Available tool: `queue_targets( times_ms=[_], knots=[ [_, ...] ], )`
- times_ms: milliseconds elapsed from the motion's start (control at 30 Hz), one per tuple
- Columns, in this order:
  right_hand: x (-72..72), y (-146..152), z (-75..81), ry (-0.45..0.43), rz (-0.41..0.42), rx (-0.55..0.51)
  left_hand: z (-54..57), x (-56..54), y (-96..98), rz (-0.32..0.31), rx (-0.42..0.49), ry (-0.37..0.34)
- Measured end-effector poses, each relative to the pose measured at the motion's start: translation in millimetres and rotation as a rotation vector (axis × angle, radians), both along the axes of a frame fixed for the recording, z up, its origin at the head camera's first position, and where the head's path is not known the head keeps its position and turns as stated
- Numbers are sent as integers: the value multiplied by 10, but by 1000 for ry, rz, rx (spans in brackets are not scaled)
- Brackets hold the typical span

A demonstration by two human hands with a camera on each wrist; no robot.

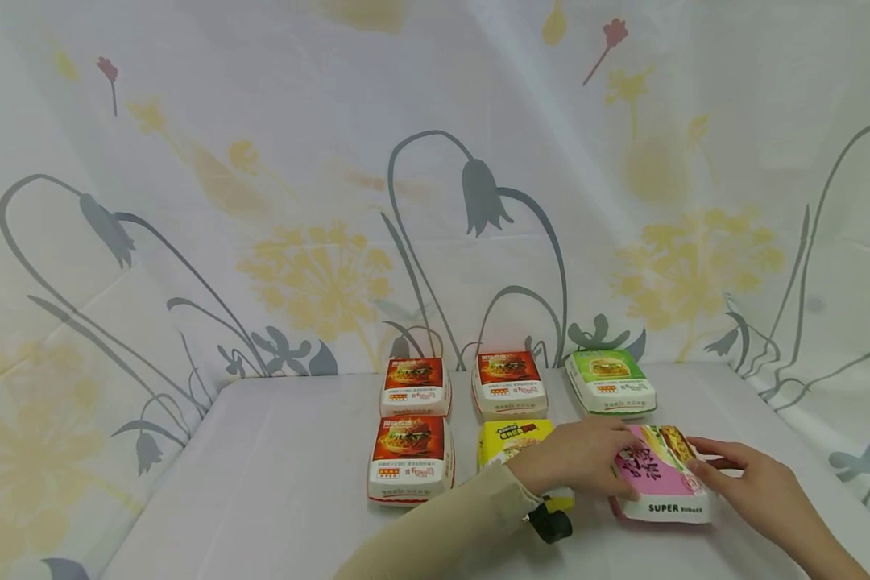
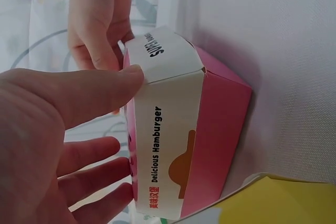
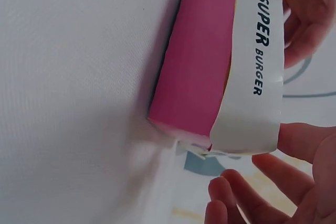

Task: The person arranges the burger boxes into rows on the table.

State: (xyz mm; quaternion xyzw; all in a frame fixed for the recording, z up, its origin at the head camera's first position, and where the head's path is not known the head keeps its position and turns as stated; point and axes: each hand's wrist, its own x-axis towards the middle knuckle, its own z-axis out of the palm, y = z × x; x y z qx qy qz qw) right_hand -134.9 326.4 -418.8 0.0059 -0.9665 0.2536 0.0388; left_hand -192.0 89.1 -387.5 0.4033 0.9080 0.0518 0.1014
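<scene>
Six burger boxes near table [image 1: 275, 483] back edge, white cloth, floral backdrop [image 1: 319, 201], left hand [image 1: 576, 459] and right hand [image 1: 750, 483] fingers straight, pressing pink box [image 1: 660, 475] sides.

Pink burger box [image 1: 660, 475] of smooth printed card, matt white cloth on table [image 1: 283, 475], thin printed fabric backdrop [image 1: 435, 161]

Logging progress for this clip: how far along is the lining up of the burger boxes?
Done: five boxes sit in a grid: two red, another red, green box, yellow box. In hand: left hand and right hand flank the pink box in the front right slot. Left: apparently only squaring it.
</scene>
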Motion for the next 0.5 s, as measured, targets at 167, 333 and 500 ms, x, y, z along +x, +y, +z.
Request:
queue_targets(
  times_ms=[167,333,500],
  knots=[
    [-32,21,10,37,4,-38,-13,-2,7,5,8,-27],
    [-96,0,10,63,27,-107,-36,-5,10,-2,12,-28],
    [-179,-42,-4,120,63,-120,-52,-12,13,-9,25,-44]
  ],
)
